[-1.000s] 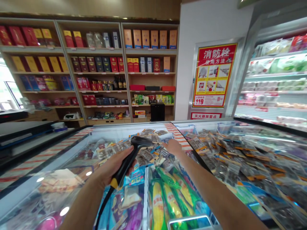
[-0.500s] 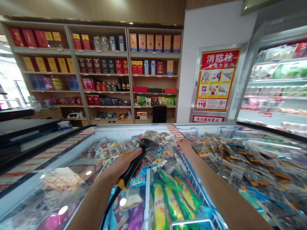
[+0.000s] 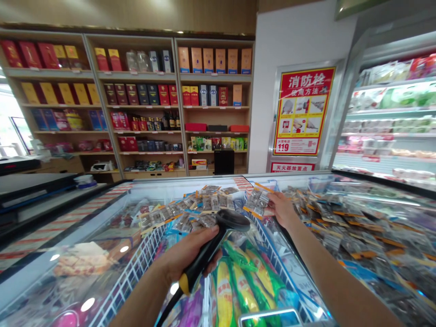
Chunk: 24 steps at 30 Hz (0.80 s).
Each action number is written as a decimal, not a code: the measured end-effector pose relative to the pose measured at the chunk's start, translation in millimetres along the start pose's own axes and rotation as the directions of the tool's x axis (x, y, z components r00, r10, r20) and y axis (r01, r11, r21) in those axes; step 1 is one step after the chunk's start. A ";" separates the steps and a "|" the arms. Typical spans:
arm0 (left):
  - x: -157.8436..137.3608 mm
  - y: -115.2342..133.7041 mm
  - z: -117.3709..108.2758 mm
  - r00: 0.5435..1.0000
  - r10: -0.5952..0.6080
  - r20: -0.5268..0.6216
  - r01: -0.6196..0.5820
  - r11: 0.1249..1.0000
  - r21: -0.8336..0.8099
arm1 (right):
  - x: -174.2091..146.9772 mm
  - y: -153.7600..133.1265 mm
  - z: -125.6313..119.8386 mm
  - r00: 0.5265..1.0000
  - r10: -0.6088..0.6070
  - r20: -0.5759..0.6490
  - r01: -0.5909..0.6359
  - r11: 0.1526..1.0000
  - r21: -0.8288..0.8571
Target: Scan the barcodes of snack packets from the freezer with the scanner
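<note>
My left hand [image 3: 194, 252] is wrapped around the handle of a black barcode scanner [image 3: 213, 240] with a yellow band and a trailing cable. Its head points forward and to the right, over the freezer basket. Between the fingers and thumb of my right hand [image 3: 282, 209] is a clear packet with orange edges [image 3: 258, 200], lifted above the basket's right rim. Similar packets [image 3: 214, 200] lie in a heap beyond the scanner. Below it, green and yellow corn-printed packages [image 3: 238, 281] fill the basket's right part. Part of the purple packages [image 3: 190, 309] is hidden by my left arm.
White wire baskets [image 3: 136, 259] stand inside the chest freezer. Many more packets [image 3: 340, 222] are piled on the right. A sliding-glass frame edge [image 3: 112, 193] with red stripes runs along the left. Behind are shelves of boxes [image 3: 143, 95] and a red wall sign [image 3: 303, 111].
My right hand has risen and come back slightly rightward with a packet in its fingers. The scanner in my left hand has moved right and a little closer. The view has shifted slightly.
</note>
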<state>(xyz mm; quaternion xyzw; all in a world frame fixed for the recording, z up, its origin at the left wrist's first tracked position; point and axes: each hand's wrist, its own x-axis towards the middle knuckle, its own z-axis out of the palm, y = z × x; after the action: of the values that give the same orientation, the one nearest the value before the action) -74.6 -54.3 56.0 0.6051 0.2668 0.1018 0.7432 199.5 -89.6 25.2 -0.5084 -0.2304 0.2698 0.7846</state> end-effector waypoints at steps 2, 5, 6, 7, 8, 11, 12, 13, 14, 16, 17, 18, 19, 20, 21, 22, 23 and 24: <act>1.3 -1.7 2.2 1.000 -0.001 0.003 0.001 1.000 0.006 | -0.4 -0.5 0.7 1.000 -0.001 0.012 0.001 1.000 -0.001; 3.6 -2.9 3.8 1.000 0.003 -0.008 -0.003 1.000 0.007 | -0.2 0.8 0.4 1.000 0.004 0.003 -0.004 1.000 0.000; 4.2 -2.9 4.0 1.000 0.008 -0.015 -0.008 1.000 0.003 | -0.1 1.3 0.2 1.000 0.005 -0.003 -0.005 1.000 0.002; 4.5 -2.8 4.2 1.000 0.014 -0.023 -0.014 1.000 -0.001 | -0.1 1.7 0.1 1.000 0.006 -0.008 -0.006 1.000 0.005; 4.5 -2.6 4.3 0.999 0.017 -0.028 -0.017 1.000 -0.003 | -0.2 1.9 0.1 1.000 0.006 -0.012 -0.006 1.000 0.008; 3.6 -1.9 5.1 0.999 0.017 -0.030 -0.017 1.000 0.019 | -1.1 1.9 0.9 1.000 -0.001 -0.014 0.001 1.000 0.013; 3.1 -1.7 5.5 0.999 0.016 -0.031 -0.015 0.999 0.031 | -1.4 1.8 1.3 1.000 -0.006 -0.014 0.006 1.000 0.011; 2.7 -1.5 6.0 0.999 0.017 -0.033 -0.015 0.999 0.040 | -1.7 1.7 1.7 1.000 -0.010 -0.012 0.010 1.000 0.008; 2.5 -1.4 6.6 0.999 0.017 -0.037 -0.015 0.999 0.045 | -1.9 1.7 2.0 1.000 -0.012 -0.005 0.012 1.000 0.005; 2.4 -1.5 7.8 0.999 0.018 -0.044 -0.016 0.999 0.043 | -1.5 2.2 2.4 1.000 -0.014 0.011 0.014 1.000 -0.004; 2.5 -1.7 8.3 0.999 0.018 -0.045 -0.016 0.999 0.038 | -1.0 2.6 2.4 1.000 -0.014 0.017 0.014 1.000 -0.009; 2.8 -2.0 8.8 0.999 0.017 -0.045 -0.016 0.999 0.031 | -0.3 3.2 2.2 1.000 -0.013 0.020 0.013 1.000 -0.012; 3.1 -2.4 9.2 0.999 0.017 -0.044 -0.016 0.999 0.028 | 0.5 3.9 2.0 1.000 -0.012 0.018 0.013 1.000 -0.015; 3.4 -2.8 9.6 0.999 0.016 -0.041 -0.015 1.000 0.026 | 1.2 4.6 1.8 1.000 -0.013 0.016 0.013 1.000 -0.020; 3.6 -3.2 9.9 0.999 0.017 -0.038 -0.017 1.000 0.025 | 1.9 5.3 1.7 1.000 -0.013 0.017 0.014 1.000 -0.026; 3.7 -3.6 10.1 0.999 0.018 -0.037 -0.018 1.000 0.025 | 2.4 5.9 1.6 1.000 -0.013 0.023 0.013 0.999 -0.035; 3.7 -3.9 10.3 0.999 0.020 -0.036 -0.019 1.000 0.023 | 2.7 6.3 1.7 1.000 -0.013 0.029 0.015 0.999 -0.042; 3.6 -4.1 10.5 0.999 0.021 -0.034 -0.020 1.000 0.020 | 2.6 6.6 2.1 0.999 -0.015 0.031 0.016 0.999 -0.047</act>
<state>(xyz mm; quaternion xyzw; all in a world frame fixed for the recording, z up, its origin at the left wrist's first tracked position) -66.9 -62.5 52.4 0.6134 0.2742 0.1169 0.7314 198.9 -84.3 20.2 -0.5208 -0.2527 0.2658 0.7709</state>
